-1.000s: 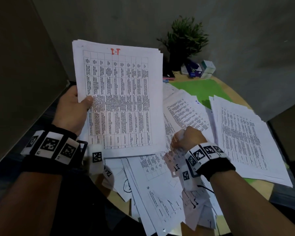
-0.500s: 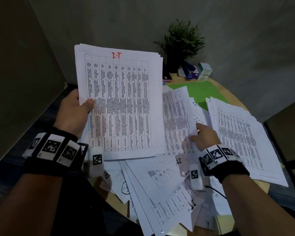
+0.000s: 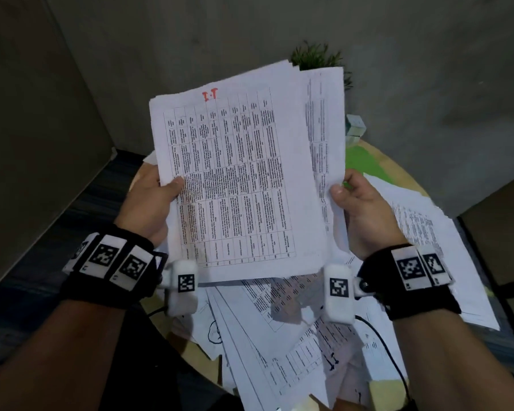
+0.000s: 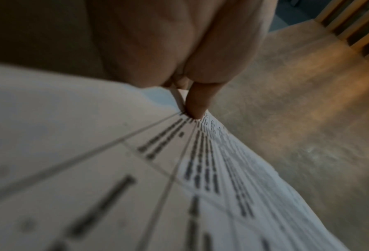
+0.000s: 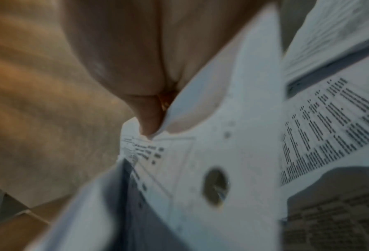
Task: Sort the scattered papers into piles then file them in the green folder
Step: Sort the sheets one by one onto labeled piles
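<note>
A stack of printed table sheets [image 3: 238,179], its top page marked in red, is held up over the table. My left hand [image 3: 161,194] pinches its left edge, thumb on the front; the thumb [image 4: 197,101] shows pressing the stack's top sheet [image 4: 136,169]. My right hand [image 3: 350,200] pinches the right edge of a text sheet [image 3: 324,120] tucked behind the stack, and the thumb [image 5: 151,118] shows on this sheet [image 5: 222,118]. Loose papers [image 3: 279,336] lie scattered below. The green folder [image 3: 365,161] peeks out at the back right, mostly hidden.
A neater pile of text pages [image 3: 428,247] lies on the right of the round wooden table [image 3: 398,167]. A potted plant [image 3: 315,57] and small boxes [image 3: 353,129] stand at the table's far edge by the grey wall. Cables run from the wrist cameras.
My right hand left the scattered papers, lifted a text sheet and brought it up behind the stack. The stack in my left hand swung to the right and tilted.
</note>
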